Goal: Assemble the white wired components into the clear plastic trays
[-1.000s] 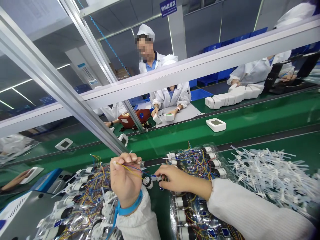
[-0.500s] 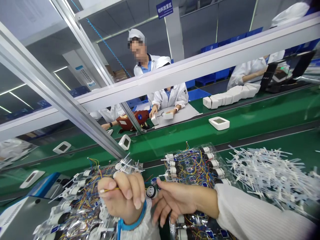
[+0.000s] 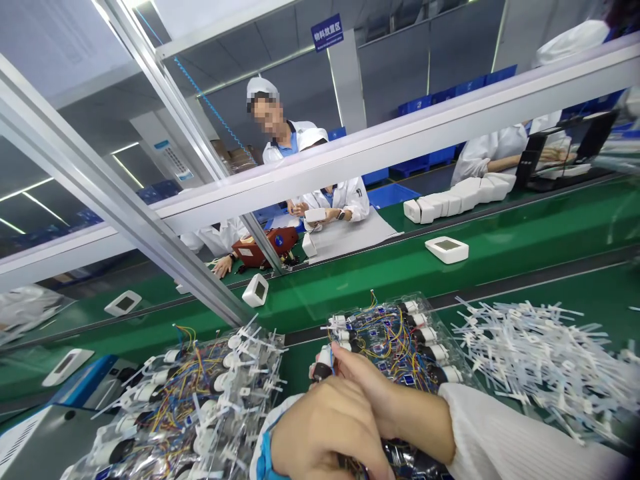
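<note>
My right hand (image 3: 375, 390) is closed around a small white-and-black cylindrical part (image 3: 324, 363), its thumb lying along the near side. My left hand (image 3: 325, 427), with a blue wristband (image 3: 267, 453), crosses in front of the right one. Its fingers curl downward, and what they hold, if anything, is hidden. Behind and under my hands lies a clear tray (image 3: 425, 300) of similar cylindrical parts with blue circuit boards and coloured wires. To the left is a second batch of wired parts (image 3: 160, 407), with white cable ties (image 3: 240, 380) among them.
A large heap of white cable ties (image 3: 540, 360) lies at the right. Across the green conveyor (image 3: 360, 273) several white devices are spread, one being a white screen device (image 3: 447, 249). A metal frame post (image 3: 150, 233) slants through the left. Co-workers sit and stand opposite.
My left hand has come down and right from its raised position, where it pinched a yellow wire, and now overlaps my right hand. The cylindrical part has shifted up and right with my right hand.
</note>
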A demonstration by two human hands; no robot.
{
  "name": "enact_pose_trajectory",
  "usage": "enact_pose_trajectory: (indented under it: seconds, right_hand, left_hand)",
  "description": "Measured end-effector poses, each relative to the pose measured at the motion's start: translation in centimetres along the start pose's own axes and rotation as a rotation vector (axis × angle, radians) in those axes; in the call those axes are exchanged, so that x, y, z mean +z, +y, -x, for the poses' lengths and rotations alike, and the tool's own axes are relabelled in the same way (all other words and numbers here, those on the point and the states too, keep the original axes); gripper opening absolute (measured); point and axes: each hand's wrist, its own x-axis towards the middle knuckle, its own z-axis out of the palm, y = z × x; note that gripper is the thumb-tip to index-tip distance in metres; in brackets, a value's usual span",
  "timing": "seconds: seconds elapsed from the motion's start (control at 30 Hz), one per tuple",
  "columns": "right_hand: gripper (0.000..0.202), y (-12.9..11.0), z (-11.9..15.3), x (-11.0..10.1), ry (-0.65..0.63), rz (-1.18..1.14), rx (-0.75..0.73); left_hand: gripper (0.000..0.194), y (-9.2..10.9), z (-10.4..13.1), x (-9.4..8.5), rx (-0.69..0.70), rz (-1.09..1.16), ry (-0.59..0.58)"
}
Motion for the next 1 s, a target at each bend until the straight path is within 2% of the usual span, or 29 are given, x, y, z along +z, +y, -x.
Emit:
enact_pose_trajectory:
  seconds: [0.07,0.1,0.17,0.23,0.27,0.3,0.33,0.4,0.47,0.57,0.67,0.83,1.0]
  right_hand:
    - [0.05,-0.6,-0.2,-1.0,0.022,-0.119,0.0]
    - [0.044,-1.1,-0.2,-1.5,0.03,-0.135,-0.01]
    - [0.035,-2.0,-0.1,-2.7,0.033,-0.097,-0.025]
    - [0.029,-3.0,0.4,-3.8,0.008,-0.059,0.01]
    - [0.027,-3.3,0.7,-4.3,-0.012,-0.041,0.041]
    - [0.028,-3.7,1.0,-4.8,-0.032,-0.027,0.076]
    - [0.03,-4.0,1.3,-5.2,-0.05,-0.018,0.108]
    - [0.033,-4.6,2.0,-5.8,-0.091,-0.012,0.167]
    - [0.033,-5.1,2.5,-6.3,-0.138,-0.011,0.222]
    - [0.031,-5.8,3.0,-6.8,-0.196,0.001,0.277]
    - [0.035,-6.0,3.3,-7.1,-0.2,-0.032,0.262]
    - [0.054,-5.3,3.1,-7.3,-0.151,-0.134,0.167]
    - [0.061,-4.4,2.8,-7.8,-0.064,-0.141,0.158]
  left_hand:
    - [0.051,0.5,-0.2,-0.6,-0.106,-0.029,-0.06]
    - [0.054,0.5,-0.1,-1.0,-0.14,-0.047,-0.047]
    - [0.054,0.1,0.3,-1.8,-0.165,-0.079,0.105]
    - [0.045,-1.1,0.9,-2.4,-0.195,-0.146,0.346]
    - [0.04,-1.8,1.1,-2.6,-0.248,-0.209,0.433]
    - [0.034,-2.4,1.2,-2.7,-0.316,-0.277,0.467]
    - [0.031,-3.1,1.2,-2.8,-0.384,-0.33,0.444]
    - [0.029,-4.0,0.9,-2.7,-0.472,-0.356,0.32]
    - [0.029,-4.5,0.4,-2.4,-0.477,-0.32,0.248]
    - [0.028,-4.9,-0.3,-1.8,-0.462,-0.313,0.261]
    - [0.029,-5.2,-0.6,-1.3,-0.427,-0.31,0.265]
    - [0.028,-5.7,-0.8,-1.0,-0.418,-0.321,0.348]
    - [0.021,-6.1,-1.3,-0.8,-0.436,-0.353,0.381]
